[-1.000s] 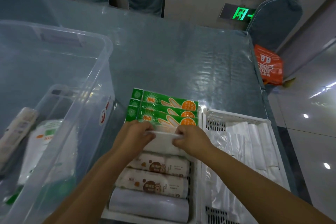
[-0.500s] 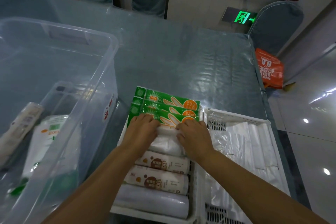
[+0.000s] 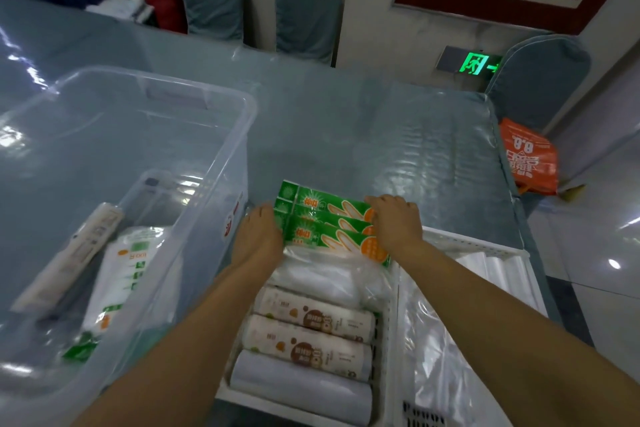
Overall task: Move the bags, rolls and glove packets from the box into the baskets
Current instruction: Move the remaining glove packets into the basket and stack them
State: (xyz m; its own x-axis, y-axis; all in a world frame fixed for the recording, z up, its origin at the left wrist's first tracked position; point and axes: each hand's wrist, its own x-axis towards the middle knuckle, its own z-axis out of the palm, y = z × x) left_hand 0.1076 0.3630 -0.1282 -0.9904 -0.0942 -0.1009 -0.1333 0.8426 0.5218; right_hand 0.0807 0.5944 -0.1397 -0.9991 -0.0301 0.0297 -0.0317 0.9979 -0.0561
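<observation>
On the shiny blue table (image 3: pixel 346 135), our left hand (image 3: pixel 258 236) and right hand (image 3: pixel 394 222) squeeze the green glove packets (image 3: pixel 325 225) straight in the white basket (image 3: pixel 388 305); next we reach left into the clear box (image 3: pixel 194 135).

Two bare forearms; left hand (image 3: pixel 258 236) and right hand (image 3: pixel 394 218) ungloved. No sleeves, rings or watch visible.

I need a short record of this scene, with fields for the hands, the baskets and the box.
left hand: at the left end of the green glove packets
right hand: at their right end
left basket: glove packets, clear bag, three rolls
right basket: clear bags
box: some packets remain inside
</observation>
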